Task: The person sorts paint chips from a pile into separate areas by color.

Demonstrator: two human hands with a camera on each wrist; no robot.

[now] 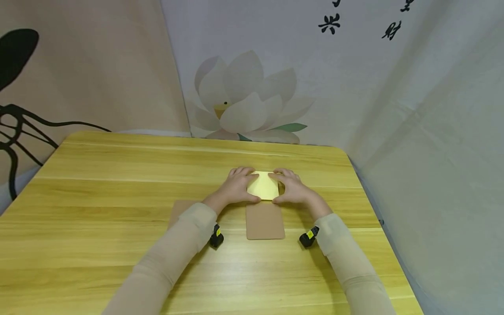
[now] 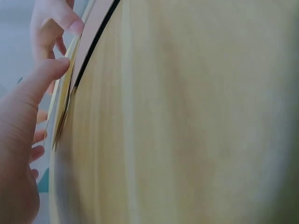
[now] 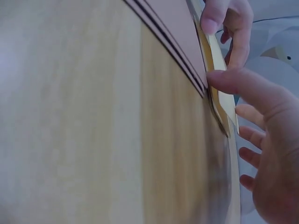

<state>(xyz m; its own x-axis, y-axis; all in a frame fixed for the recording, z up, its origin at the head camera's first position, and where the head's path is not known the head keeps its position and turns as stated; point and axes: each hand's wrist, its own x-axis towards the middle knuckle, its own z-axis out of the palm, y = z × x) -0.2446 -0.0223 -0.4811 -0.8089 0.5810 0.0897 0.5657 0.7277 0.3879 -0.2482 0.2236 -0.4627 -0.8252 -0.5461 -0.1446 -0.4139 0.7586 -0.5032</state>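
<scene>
A pale yellow paper piece (image 1: 263,187) lies toward the back of the wooden table, between both hands. My left hand (image 1: 237,188) grips its left side, thumb at the near edge and index finger at the far edge. On the right side, my right hand (image 1: 294,190) holds it the same way. Seen edge-on in the right wrist view, the yellow paper (image 3: 227,100) looks bent and layered; how many layers there are I cannot tell. Just in front of it lies a brown square card (image 1: 265,222) with rounded corners.
Another brown card (image 1: 180,210) lies to the left, partly covered by the left forearm. A curtain with a printed flower (image 1: 252,105) hangs behind the table (image 1: 118,175). Black metal furniture (image 1: 17,122) stands beyond the left edge.
</scene>
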